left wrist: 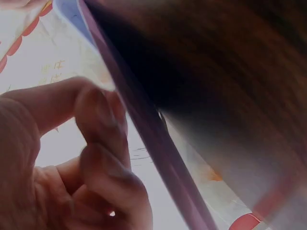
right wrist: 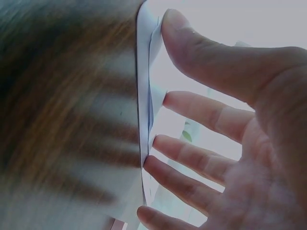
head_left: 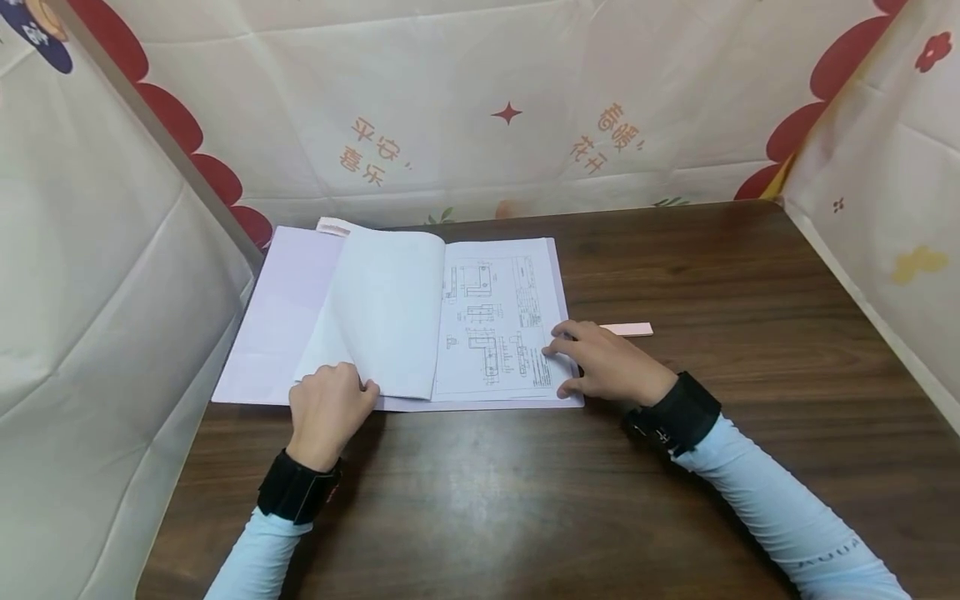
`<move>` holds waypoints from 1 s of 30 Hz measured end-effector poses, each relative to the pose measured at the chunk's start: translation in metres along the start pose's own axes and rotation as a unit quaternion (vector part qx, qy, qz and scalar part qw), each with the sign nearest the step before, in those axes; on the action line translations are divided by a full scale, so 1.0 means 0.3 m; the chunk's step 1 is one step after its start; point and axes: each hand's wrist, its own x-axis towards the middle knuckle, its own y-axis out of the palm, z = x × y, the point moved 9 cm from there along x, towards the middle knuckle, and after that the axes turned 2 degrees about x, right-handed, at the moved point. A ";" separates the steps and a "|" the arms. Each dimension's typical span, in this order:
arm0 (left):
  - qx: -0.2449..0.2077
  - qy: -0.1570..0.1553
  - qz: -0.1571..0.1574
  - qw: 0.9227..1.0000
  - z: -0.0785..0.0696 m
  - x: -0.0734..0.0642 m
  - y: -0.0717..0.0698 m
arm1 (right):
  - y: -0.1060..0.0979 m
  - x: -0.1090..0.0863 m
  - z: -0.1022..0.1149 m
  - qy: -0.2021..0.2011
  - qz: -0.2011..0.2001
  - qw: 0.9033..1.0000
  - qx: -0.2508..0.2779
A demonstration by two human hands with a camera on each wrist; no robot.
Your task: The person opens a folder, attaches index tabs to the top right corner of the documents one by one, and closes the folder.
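Observation:
A lilac folder (head_left: 258, 333) lies open on the table, with sheets bound at its middle. A blank-backed sheet (head_left: 393, 308) is turned over onto the left side, its lower left part bent. My left hand (head_left: 330, 408) pinches that sheet near its lower left corner, fingers curled, as its fingers (left wrist: 103, 120) show close to the folder's edge. On the right side lies a page of technical drawings (head_left: 495, 333). My right hand (head_left: 611, 362) rests with spread fingers on the right edge of this page; its fingertips (right wrist: 163, 143) meet the paper in the right wrist view.
A pale pink strip (head_left: 630, 329) sticks out on the table beyond my right hand. Another pale piece (head_left: 333, 226) shows at the folder's upper left edge. The brown wooden table (head_left: 480, 492) is bordered by white printed cloth (head_left: 480, 108) at the back and both sides.

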 end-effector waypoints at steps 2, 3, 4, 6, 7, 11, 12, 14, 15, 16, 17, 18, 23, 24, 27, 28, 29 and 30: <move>0.005 0.004 -0.002 1.000 -0.002 -0.004 -0.003 | 0.000 -0.003 -0.003 0.001 0.001 1.000 0.002; 0.008 0.006 -0.003 1.000 -0.004 -0.006 -0.005 | 0.000 -0.005 -0.005 0.003 0.002 1.000 0.003; 0.009 0.008 -0.002 1.000 -0.007 -0.010 -0.007 | -0.001 -0.007 -0.006 0.004 0.003 1.000 0.005; 0.007 0.012 -0.001 1.000 -0.015 -0.016 -0.009 | -0.001 -0.010 -0.009 0.004 0.005 1.000 0.005; 0.006 0.016 -0.001 1.000 -0.023 -0.019 -0.011 | -0.001 -0.012 -0.009 0.004 0.006 1.000 0.003; 0.003 0.050 -0.013 0.999 -0.085 -0.021 -0.027 | -0.002 -0.013 -0.004 0.001 0.005 1.000 -0.008; 0.003 0.060 -0.016 0.998 -0.108 -0.018 -0.032 | -0.004 -0.013 -0.002 0.000 0.004 1.000 -0.010; -0.001 0.080 -0.020 0.997 -0.162 -0.008 -0.038 | -0.011 -0.009 -0.003 -0.001 0.001 1.000 -0.006; -0.004 0.090 -0.022 0.996 -0.191 -0.002 -0.041 | -0.018 -0.006 -0.008 0.001 -0.002 1.000 -0.002; -0.008 0.101 -0.023 0.995 -0.222 0.006 -0.042 | -0.029 -0.004 -0.018 0.005 -0.009 1.000 0.006; -0.010 0.111 -0.023 0.994 -0.254 0.014 -0.044 | -0.043 -0.003 -0.034 0.013 -0.019 1.000 0.016; -0.013 0.123 -0.025 0.992 -0.287 0.022 -0.045 | -0.062 -0.002 -0.054 0.023 -0.032 0.999 0.022; -0.016 0.198 -0.025 0.980 -0.472 0.069 -0.057 | -0.165 -0.042 -0.227 0.145 -0.112 0.982 0.045; -0.013 0.213 -0.020 0.977 -0.510 0.080 -0.055 | -0.172 -0.055 -0.261 0.171 -0.115 0.977 0.047; -0.004 0.250 0.000 0.968 -0.618 0.109 -0.038 | -0.160 -0.081 -0.341 0.231 -0.085 0.968 0.056; 0.001 0.261 0.007 0.965 -0.652 0.117 -0.030 | -0.150 -0.084 -0.359 0.243 -0.072 0.965 0.061; 0.008 0.271 0.015 0.962 -0.685 0.122 -0.021 | -0.140 -0.085 -0.373 0.252 -0.060 0.964 0.065; 0.013 0.280 0.022 0.960 -0.717 0.128 -0.011 | -0.133 -0.084 -0.384 0.256 -0.054 0.963 0.067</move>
